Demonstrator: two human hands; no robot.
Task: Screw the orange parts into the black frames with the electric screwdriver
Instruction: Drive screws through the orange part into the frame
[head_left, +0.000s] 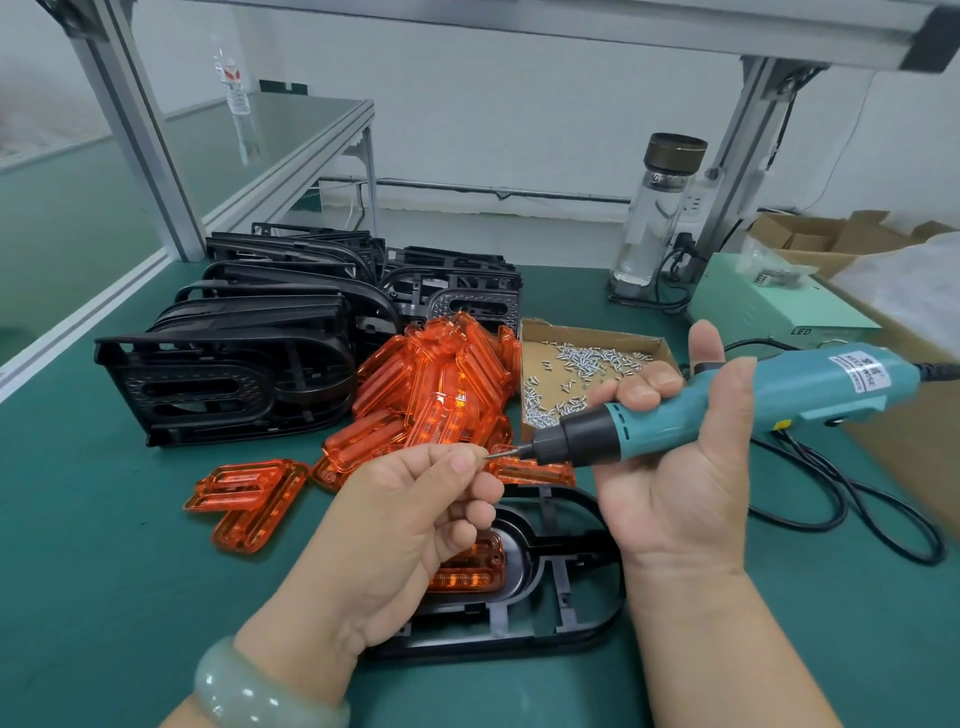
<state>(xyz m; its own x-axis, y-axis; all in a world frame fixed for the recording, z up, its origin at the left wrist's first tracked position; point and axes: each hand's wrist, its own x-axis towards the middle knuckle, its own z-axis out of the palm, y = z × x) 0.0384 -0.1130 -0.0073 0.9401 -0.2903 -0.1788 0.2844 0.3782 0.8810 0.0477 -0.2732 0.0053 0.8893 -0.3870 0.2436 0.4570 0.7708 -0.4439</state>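
Right hand (675, 483) curled round electric screwdriver (660, 426); left hand (415, 509) pinching screw (487, 457) at its tip.

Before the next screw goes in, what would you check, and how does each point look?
1. Right hand grips screwdriver: ok.
2. Left hand pinches the bit at its tip: ok.
3. Screw seated on bit: cannot tell, fingers hide it.
4. Orange part sits in the frame: ok, though partly hidden.
5. Bit aimed at a hole: not ok, it points sideways above the frame.
6. Cord lies clear of the frame: ok.
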